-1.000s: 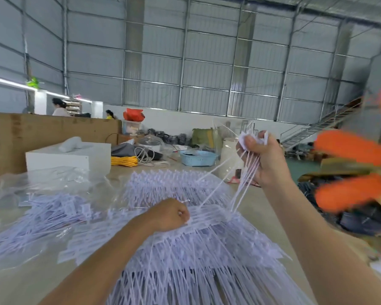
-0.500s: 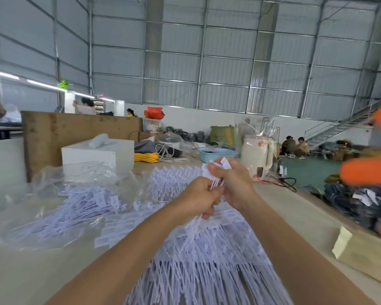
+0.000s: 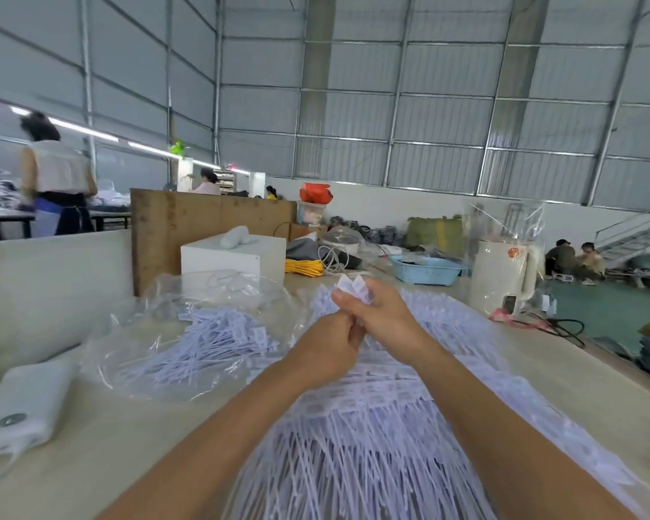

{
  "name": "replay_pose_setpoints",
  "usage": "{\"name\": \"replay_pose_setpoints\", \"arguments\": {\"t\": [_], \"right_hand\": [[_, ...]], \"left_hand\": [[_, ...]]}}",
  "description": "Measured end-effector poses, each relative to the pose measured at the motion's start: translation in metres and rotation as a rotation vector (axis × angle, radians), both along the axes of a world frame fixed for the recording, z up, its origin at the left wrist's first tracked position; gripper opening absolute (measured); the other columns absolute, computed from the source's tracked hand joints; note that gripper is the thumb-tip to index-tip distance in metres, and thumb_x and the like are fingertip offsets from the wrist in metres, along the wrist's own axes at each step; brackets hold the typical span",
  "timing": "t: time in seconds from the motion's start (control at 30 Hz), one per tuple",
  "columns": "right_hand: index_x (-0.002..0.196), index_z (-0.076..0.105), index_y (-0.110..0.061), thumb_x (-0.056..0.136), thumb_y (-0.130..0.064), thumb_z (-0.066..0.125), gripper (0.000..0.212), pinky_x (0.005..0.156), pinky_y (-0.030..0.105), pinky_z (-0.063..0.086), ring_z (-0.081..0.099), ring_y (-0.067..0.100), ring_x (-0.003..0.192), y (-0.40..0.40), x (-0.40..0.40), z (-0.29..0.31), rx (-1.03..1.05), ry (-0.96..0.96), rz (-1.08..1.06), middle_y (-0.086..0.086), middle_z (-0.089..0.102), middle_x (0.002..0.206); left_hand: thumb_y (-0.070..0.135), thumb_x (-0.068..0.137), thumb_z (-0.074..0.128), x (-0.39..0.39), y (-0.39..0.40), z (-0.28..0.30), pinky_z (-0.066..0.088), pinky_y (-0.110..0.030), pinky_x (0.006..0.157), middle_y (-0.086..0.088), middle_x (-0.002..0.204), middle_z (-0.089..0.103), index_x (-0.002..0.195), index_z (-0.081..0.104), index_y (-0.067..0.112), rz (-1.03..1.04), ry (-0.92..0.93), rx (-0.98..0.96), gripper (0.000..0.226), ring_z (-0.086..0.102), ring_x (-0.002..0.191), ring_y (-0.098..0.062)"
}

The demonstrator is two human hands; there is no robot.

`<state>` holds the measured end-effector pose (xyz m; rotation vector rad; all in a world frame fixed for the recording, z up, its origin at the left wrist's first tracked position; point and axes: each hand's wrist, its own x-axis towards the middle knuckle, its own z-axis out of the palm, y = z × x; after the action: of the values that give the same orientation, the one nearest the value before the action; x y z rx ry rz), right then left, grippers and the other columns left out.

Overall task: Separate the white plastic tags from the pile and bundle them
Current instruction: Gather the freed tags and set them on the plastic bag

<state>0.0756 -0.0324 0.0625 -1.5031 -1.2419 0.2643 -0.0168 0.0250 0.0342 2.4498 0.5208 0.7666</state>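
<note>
A big pile of white plastic tags (image 3: 372,437) spreads over the table in front of me. My right hand (image 3: 381,315) grips a small bunch of tags (image 3: 353,287), whose flat heads stick out above the fist. My left hand (image 3: 329,341) is curled around the lower stems of the same bunch, right against the right hand. Both hands hover above the far part of the pile. A second heap of tags (image 3: 218,339) lies in a clear plastic bag to the left.
A white power bank (image 3: 23,410) lies at the left table edge. Behind the bag stand a white box (image 3: 233,257), a yellow cord (image 3: 304,266), a blue basket (image 3: 424,272) and a white kettle (image 3: 503,275). A brown board (image 3: 188,227) screens the back left; people work beyond.
My right hand came down from its raised position and met the left hand at the bunch. The camera view has turned left, away from the orange things at the right.
</note>
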Motion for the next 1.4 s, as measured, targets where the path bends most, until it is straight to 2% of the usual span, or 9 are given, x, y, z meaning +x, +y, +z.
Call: {"name": "replay_pose_setpoints", "arguments": {"t": [0.1,0.23,0.43,0.7,1.03,1.17,1.27,1.33,1.4], "right_hand": [[0.087,0.061,-0.005,0.086,-0.016,0.067,0.013,0.07,0.035,0.047,0.058,0.021,0.075,0.034,-0.013,-0.004,0.102,0.028,-0.058,0.008,0.061,0.079],[0.087,0.056,-0.02,0.088,-0.026,0.064,0.01,0.056,0.025,0.049,0.059,0.014,0.072,0.083,-0.032,-0.013,0.037,0.053,-0.007,0.004,0.061,0.087],[0.138,0.034,-0.014,0.091,-0.047,0.053,0.06,0.088,0.03,0.044,0.057,0.022,0.111,0.134,-0.038,-0.038,-0.334,-0.223,0.046,0.008,0.058,0.126],[0.136,0.043,-0.013,0.092,-0.04,0.056,0.054,0.098,0.031,0.039,0.049,0.024,0.122,0.15,-0.019,-0.071,-0.665,-0.592,0.099,0.008,0.048,0.138],[0.11,0.065,-0.002,0.094,-0.029,0.056,0.032,0.085,0.03,0.043,0.059,0.025,0.103,0.146,-0.021,-0.07,-0.65,-0.54,0.108,0.012,0.063,0.115],[0.113,0.063,-0.006,0.093,-0.025,0.057,0.028,0.083,0.026,0.042,0.056,0.02,0.104,0.12,-0.012,-0.043,-0.532,-0.495,0.092,0.008,0.062,0.117],[0.114,0.063,-0.008,0.092,-0.024,0.059,0.027,0.073,0.017,0.041,0.054,0.012,0.095,0.084,0.011,-0.017,-0.432,-0.425,0.022,0.004,0.061,0.115],[0.113,0.064,-0.003,0.091,-0.018,0.062,0.027,0.063,0.009,0.041,0.055,0.008,0.085,0.055,0.031,-0.007,-0.388,-0.382,-0.038,0.008,0.063,0.113],[0.109,0.064,0.003,0.089,-0.009,0.063,0.024,0.058,0.004,0.042,0.058,0.009,0.078,0.023,0.05,-0.008,-0.376,-0.334,-0.083,0.016,0.065,0.11]], "left_hand": [[0.026,0.1,0.042,-0.022,0.021,-0.006,0.046,-0.036,0.082,-0.015,0.109,0.062,0.114,0.051,0.005,0.158,0.029,0.079,0.027,0.059,0.1,-0.03],[0.017,0.099,0.041,-0.059,0.061,-0.015,0.041,-0.035,0.077,-0.016,0.106,0.063,0.105,0.055,0.006,0.327,0.051,0.249,0.018,0.059,0.098,-0.032],[0.001,0.092,0.041,-0.099,0.147,-0.036,0.043,-0.03,0.089,-0.01,0.118,0.061,0.115,0.058,0.007,0.564,0.373,0.319,0.03,0.057,0.11,-0.025],[-0.004,0.087,0.041,-0.076,0.202,-0.064,0.043,-0.03,0.088,-0.014,0.118,0.05,0.114,0.058,0.007,0.55,0.55,0.455,0.034,0.051,0.112,-0.026],[0.047,0.095,0.035,-0.073,0.188,-0.068,0.029,-0.048,0.099,-0.009,0.127,0.048,0.125,0.055,0.021,0.597,0.757,0.694,0.045,0.041,0.118,-0.028],[0.056,0.094,0.03,-0.075,0.169,-0.051,0.032,-0.043,0.096,-0.005,0.128,0.048,0.125,0.056,0.022,0.641,0.597,0.726,0.054,0.043,0.117,-0.025],[0.046,0.095,0.042,-0.068,0.141,-0.033,0.034,-0.039,0.093,-0.003,0.121,0.053,0.117,0.065,0.02,0.574,0.22,0.686,0.042,0.047,0.111,-0.024],[0.034,0.093,0.054,-0.056,0.112,-0.019,0.039,-0.037,0.087,-0.006,0.108,0.059,0.1,0.072,0.014,0.389,-0.023,0.558,0.028,0.051,0.102,-0.026],[0.03,0.091,0.058,-0.042,0.079,-0.006,0.045,-0.037,0.083,-0.003,0.092,0.061,0.087,0.071,0.012,0.091,0.033,0.418,0.023,0.054,0.09,-0.022]]}}
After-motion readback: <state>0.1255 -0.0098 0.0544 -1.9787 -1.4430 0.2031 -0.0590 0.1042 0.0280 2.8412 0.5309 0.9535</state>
